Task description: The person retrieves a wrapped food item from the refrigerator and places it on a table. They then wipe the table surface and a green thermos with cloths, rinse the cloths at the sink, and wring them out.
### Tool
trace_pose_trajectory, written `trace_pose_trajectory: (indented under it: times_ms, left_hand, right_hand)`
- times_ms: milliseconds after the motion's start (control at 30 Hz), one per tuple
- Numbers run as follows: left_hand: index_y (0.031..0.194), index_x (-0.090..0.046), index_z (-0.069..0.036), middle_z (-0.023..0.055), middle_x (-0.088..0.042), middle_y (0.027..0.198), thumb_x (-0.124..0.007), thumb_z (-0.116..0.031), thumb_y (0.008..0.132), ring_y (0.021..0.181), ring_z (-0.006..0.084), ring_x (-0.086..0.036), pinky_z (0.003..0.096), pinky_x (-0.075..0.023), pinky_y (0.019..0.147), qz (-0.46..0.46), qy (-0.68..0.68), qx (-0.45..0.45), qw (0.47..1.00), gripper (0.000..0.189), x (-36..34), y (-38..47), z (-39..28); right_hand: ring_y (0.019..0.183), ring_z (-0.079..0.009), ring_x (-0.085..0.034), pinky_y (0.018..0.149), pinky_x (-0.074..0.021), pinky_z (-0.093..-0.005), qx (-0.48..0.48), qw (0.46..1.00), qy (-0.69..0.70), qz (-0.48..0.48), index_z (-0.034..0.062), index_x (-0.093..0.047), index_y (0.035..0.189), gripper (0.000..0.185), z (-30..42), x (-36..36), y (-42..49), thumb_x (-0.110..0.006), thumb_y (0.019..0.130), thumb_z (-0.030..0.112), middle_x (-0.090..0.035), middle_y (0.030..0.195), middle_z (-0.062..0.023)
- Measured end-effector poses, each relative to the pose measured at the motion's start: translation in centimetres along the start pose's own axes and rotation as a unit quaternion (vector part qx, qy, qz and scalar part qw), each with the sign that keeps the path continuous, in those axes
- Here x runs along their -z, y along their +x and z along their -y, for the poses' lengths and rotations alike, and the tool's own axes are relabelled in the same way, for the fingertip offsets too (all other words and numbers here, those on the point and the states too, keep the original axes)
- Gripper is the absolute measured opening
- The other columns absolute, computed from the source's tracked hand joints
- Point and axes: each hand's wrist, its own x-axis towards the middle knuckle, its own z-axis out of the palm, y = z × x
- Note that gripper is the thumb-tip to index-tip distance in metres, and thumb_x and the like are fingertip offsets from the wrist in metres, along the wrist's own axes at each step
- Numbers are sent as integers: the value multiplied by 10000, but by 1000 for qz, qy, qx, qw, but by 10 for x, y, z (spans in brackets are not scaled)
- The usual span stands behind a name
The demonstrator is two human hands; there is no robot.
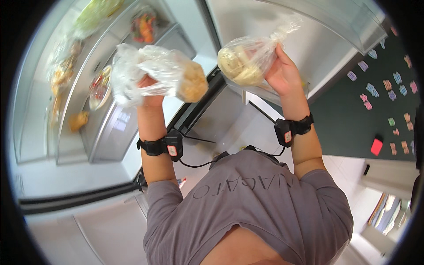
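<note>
My left hand (149,89) grips a thin white plastic bag (127,79) with a yellowish-brown lump of food (192,82) at its right end. Part of the fingers is hidden behind the crumpled plastic. In my right hand (285,73) is a clear plastic bag (261,49), pinched at its twisted neck. Pale, round pieces of food (240,68), perhaps buns, fill its lower part. Both bags hang in the air in front of an open refrigerator, the left one before its shelves and the right one before its open door.
Refrigerator shelves (74,99) hold a wrapped green vegetable (96,16), a bag with orange and red contents (144,25), a plate of food (100,87) and a brown item (78,121). A transparent door bin (351,23) juts out at upper right. Small magnets (372,89) dot a dark panel (344,132).
</note>
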Motion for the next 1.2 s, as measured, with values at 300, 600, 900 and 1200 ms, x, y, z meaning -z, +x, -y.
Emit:
trace_pose_trajectory:
  times_ms: [300, 600, 900, 1200]
  left_hand:
    - [1136, -493, -32, 123, -548, 1114, -437, -230, 889, 1053, 311, -499, 503, -336, 974, -125, 48, -158, 978, 322, -64, -116, -61]
    - [1048, -547, -72, 105, -595, 980, -418, -233, 906, 965, 326, -532, 479, -407, 903, -188, 39, -255, 948, 251, -141, -218, -41]
    - [1073, -478, -76, 79, -549, 936, -423, -213, 899, 911, 233, -525, 425, -355, 975, -112, -3, -322, 940, 228, -199, -290, 14]
    - [1144, -436, -81, 64, -530, 976, -433, -289, 896, 988, 228, -499, 461, -363, 962, -193, 113, -255, 941, 325, -211, -280, 45]
  right_hand:
    - [1177, -278, -428, 1017, -324, -435, -186, 951, 149, 196, -1, -414, 1221, 374, -49, -7, 11, -322, 957, 247, -470, 1248, -146]
    - [1171, -291, -433, 1020, -315, -445, -291, 925, 150, 195, -7, -414, 1222, 379, -98, -37, -41, -318, 958, 248, -487, 1228, -141]
    - [1169, -268, -434, 1022, -321, -427, -335, 902, 155, 223, 6, -429, 1201, 346, -107, -42, -122, -346, 953, 232, -483, 1227, -141]
    - [1138, -267, -463, 1002, -347, -423, -258, 951, 15, 170, 13, -436, 1189, 350, -82, -52, -148, -406, 933, 250, -502, 1199, -137]
